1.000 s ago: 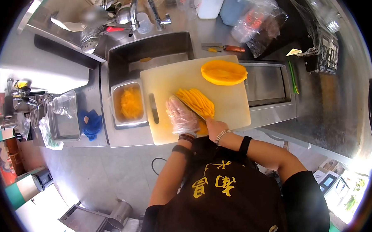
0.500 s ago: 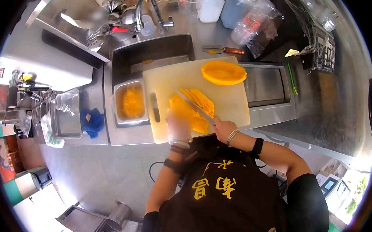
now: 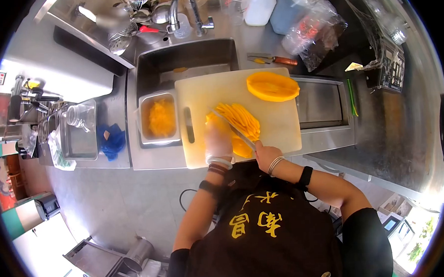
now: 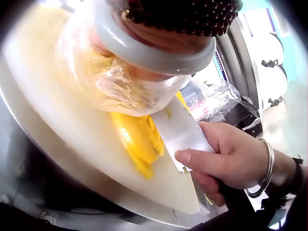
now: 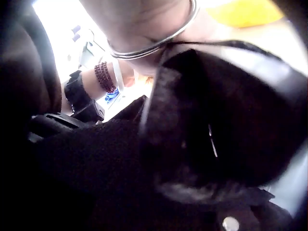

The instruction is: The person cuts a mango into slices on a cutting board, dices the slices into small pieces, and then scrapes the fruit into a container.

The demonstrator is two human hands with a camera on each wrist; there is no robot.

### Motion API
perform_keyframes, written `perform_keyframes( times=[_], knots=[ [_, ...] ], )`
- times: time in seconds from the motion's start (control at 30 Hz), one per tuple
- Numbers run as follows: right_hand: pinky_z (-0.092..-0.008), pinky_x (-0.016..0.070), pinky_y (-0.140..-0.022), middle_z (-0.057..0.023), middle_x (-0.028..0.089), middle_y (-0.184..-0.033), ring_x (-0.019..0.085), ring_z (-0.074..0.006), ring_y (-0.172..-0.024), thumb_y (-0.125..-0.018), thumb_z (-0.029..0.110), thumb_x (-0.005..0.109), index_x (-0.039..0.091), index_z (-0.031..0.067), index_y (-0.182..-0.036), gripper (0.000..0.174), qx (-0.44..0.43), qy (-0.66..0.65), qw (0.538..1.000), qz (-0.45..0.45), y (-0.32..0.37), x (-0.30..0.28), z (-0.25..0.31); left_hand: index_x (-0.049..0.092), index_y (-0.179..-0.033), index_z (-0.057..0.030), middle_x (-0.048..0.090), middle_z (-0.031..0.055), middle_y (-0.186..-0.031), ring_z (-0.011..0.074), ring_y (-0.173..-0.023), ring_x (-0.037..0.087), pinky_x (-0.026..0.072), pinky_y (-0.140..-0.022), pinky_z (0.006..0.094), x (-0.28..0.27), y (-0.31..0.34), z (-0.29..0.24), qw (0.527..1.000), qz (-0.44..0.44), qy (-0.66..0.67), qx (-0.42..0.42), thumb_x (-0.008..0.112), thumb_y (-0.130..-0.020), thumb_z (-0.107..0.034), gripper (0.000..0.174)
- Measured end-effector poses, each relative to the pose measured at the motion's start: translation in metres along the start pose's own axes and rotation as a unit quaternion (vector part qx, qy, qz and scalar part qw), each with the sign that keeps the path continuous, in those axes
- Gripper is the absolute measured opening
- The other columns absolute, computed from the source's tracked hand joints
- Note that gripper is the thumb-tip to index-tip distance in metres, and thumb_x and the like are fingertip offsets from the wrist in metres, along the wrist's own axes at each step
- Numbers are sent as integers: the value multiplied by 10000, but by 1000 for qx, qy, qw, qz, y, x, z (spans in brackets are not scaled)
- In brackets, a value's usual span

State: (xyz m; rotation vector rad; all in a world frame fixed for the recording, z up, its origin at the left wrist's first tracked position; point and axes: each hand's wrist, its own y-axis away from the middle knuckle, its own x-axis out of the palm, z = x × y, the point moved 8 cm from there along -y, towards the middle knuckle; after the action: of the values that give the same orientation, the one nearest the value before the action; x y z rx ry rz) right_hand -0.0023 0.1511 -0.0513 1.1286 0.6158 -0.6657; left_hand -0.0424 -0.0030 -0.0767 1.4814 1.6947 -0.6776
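Note:
The right hand grips a knife, its blade slanting along the left side of thin yellow fruit slices on a white cutting board. Left of the blade, the left hand in a clear plastic glove is blurred, its fingers against the fruit. In the left wrist view, the right thumb lies on the wide blade beside yellow fruit; the glove hides that fruit's upper part. A hollowed fruit half lies at the board's upper right. The right wrist view shows mostly dark cloth.
A metal container of shredded orange-yellow food adjoins the board's left edge. Behind is a sink with a faucet. An orange-handled tool lies beyond the board, near bottles and plastic wrap. A blue cloth is far left.
The left hand has drawn back slightly toward the person, uncovering more fruit left of the blade. The knife has shifted slightly left relative to the slices and still lies along them.

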Motion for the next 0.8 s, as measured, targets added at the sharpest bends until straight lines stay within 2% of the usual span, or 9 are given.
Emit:
perform_keyframes(
  times=[0.03,0.07,0.17,0.27,0.33,0.57,0.63,0.77,0.8],
  knots=[
    [-434,444,-585,-176,575,-642,577,-345,-627,-780,130,441,383,-3,-929,208,-9,5,1000,-15,-3,6,-1,437,-1060,-19,508,175,-989,330,-929,476,398,-791,393,-5,1,-18,986,-64,-79,130,487,-778,-169,324],
    [-440,434,-556,-165,563,-606,564,-346,-587,-806,167,428,384,5,-908,195,-19,9,999,-30,-3,11,-2,437,-1060,-19,508,175,-989,330,-929,476,398,-791,393,-1,1,-15,986,-64,-79,130,487,-778,-169,324],
    [-442,433,-553,-171,560,-602,561,-353,-588,-805,168,421,383,4,-917,202,-2,33,999,-32,-2,16,6,479,-1054,-10,501,143,-1040,293,-974,466,384,-834,374,7,-2,-12,994,77,-63,48,504,-765,-144,319],
    [-446,430,-541,-174,558,-599,558,-358,-584,-803,180,435,383,8,-916,212,-14,-3,999,-30,-2,15,6,481,-1078,-10,496,146,-1058,297,-984,463,381,-838,385,6,0,-10,997,54,-24,55,512,-759,-139,346],
    [-449,428,-535,-173,555,-594,555,-360,-576,-802,185,443,383,12,-911,212,-20,-24,999,-36,6,2,7,473,-1061,2,498,156,-1028,293,-945,475,385,-812,366,-9,8,-21,984,-73,-63,149,489,-763,-123,324],
    [-441,443,-561,-182,572,-628,576,-346,-605,-783,129,442,385,1,-938,209,6,-27,999,-34,6,-19,3,461,-1084,2,496,147,-1053,288,-964,478,390,-821,356,-8,11,-13,981,-114,-58,149,503,-769,-137,347],
    [-435,447,-564,-184,574,-633,579,-345,-610,-771,113,448,383,1,-933,208,0,-12,1000,-27,3,-13,4,383,-1189,2,384,167,-1222,305,-1138,352,285,-950,384,1,7,-8,996,13,8,86,508,-780,-173,462],
    [-422,456,-579,-187,581,-651,586,-345,-632,-732,69,469,379,-1,-919,218,5,8,1000,-18,2,-11,7,374,-1201,-4,381,173,-1222,311,-1144,348,283,-953,388,5,0,-9,994,102,43,15,506,-783,-199,480],
    [-422,456,-579,-187,581,-651,586,-345,-632,-732,69,469,379,-1,-919,218,5,8,1000,-18,2,-12,7,290,-1248,-32,390,210,-1189,339,-1048,421,353,-867,393,3,1,-3,997,77,6,-11,493,-786,-253,551]
  ],
)
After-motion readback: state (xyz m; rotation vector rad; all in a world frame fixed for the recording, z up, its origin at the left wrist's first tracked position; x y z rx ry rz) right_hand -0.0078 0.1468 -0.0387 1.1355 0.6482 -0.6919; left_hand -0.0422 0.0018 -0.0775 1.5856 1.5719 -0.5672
